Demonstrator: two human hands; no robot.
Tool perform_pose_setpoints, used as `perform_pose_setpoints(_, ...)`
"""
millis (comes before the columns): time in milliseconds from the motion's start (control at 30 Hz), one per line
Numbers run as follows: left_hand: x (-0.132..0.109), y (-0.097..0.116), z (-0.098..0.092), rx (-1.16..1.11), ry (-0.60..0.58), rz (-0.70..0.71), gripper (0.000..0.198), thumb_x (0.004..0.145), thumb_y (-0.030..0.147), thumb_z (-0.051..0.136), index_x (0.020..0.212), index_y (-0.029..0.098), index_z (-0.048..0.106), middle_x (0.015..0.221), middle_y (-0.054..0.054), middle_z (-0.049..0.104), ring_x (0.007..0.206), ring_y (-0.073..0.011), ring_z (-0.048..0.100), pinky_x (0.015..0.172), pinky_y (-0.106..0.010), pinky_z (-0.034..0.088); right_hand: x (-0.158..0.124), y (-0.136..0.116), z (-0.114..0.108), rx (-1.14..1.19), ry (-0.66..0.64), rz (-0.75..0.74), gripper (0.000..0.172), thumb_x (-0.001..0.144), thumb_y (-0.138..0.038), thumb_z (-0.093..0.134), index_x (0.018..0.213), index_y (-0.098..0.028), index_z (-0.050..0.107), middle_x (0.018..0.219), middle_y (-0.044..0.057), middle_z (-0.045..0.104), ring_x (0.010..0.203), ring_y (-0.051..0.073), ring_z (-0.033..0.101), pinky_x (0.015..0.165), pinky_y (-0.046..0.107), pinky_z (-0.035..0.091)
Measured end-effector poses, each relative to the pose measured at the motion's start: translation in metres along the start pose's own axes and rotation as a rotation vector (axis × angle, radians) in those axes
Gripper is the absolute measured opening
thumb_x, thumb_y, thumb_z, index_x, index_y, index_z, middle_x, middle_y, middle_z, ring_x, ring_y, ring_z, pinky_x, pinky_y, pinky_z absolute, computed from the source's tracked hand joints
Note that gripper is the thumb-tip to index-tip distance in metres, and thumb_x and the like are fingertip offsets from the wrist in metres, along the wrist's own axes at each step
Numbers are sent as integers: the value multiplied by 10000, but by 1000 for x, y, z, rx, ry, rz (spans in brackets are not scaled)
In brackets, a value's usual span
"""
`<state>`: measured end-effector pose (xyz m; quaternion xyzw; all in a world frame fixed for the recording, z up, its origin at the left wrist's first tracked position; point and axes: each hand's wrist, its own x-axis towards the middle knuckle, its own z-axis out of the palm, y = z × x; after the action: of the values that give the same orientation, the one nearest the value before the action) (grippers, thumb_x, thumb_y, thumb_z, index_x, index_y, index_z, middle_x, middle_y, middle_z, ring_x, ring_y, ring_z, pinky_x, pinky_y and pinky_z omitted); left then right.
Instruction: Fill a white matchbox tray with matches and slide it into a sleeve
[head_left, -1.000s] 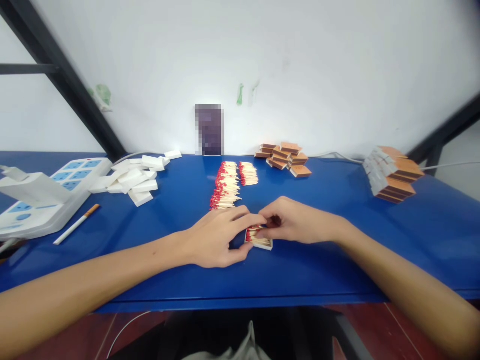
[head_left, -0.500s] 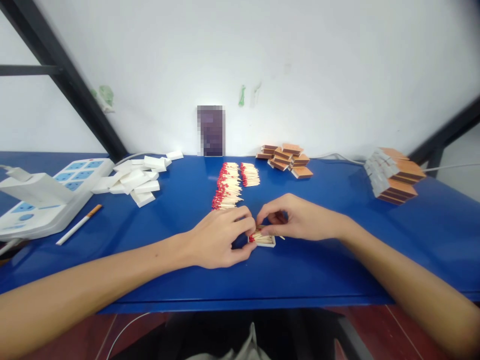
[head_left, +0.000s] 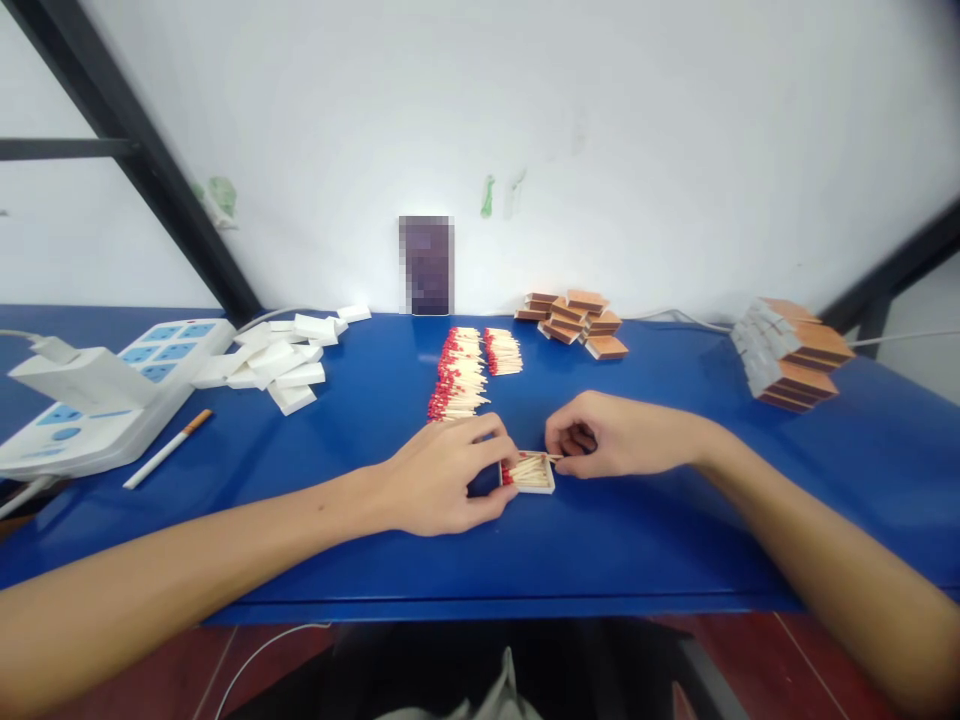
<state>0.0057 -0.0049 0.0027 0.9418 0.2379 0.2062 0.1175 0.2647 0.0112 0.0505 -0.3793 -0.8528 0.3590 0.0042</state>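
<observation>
The person's left hand [head_left: 450, 475], palm down, grips between thumb and fingers the left end of a small, white, rectangular cardboard tray [head_left: 536, 489]. The tray lies between both hands, filled with red-headed wooden matches [head_left: 531, 470]. The right hand [head_left: 600, 440], curled, narrowly pinches a pale match stick [head_left: 553, 457] at its right end, as I see it.

This is looking like a plain indoor work corner: a blue bench [head_left: 637, 545] is standing against a marked white wall [head_left: 337, 150], dark metal posts [head_left: 174, 200] are rising at both sides, a power strip [head_left: 171, 375] and piled matchboxes [head_left: 814, 345] are lying there, red tiles [head_left: 772, 665] are showing below.
</observation>
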Motion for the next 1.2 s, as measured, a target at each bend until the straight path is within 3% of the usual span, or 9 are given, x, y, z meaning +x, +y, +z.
perform_pose_setpoints(367,0,-2,1,-17,-4,-3,207,916,361,598,1034,192,611,1001,-47,643,832,-191,642,724,-310,518,1,-3,1,65,34,-60,297,909,-444,631,863,-161,708,739,5,641,631,122,519,578,257,384)
perform_pose_setpoints(567,1,-2,1,-50,33,10,264,912,350,607,1115,190,556,1072,-56,663,881,-202,657,772,-319,536,4,-8,6,46,55,-85,225,930,-353,597,825,-168,668,701,-22,581,612,105,482,567,246,363)
perform_pose_setpoints(767,1,-3,1,-31,4,23,261,934,377,588,1124,199,565,1063,-53,662,900,-213,652,782,-331,526,9,-8,16,-10,136,-167,110,852,-222,639,755,-178,611,665,-51,496,599,89,434,566,230,358)
perform_pose_setpoints(1200,1,-3,0,-82,-17,36,284,937,339,588,1182,194,597,1038,-52,639,888,-196,632,778,-321,516,12,-6,17,30,158,-126,263,862,-397,706,735,-173,658,608,-57,506,552,79,422,526,226,342)
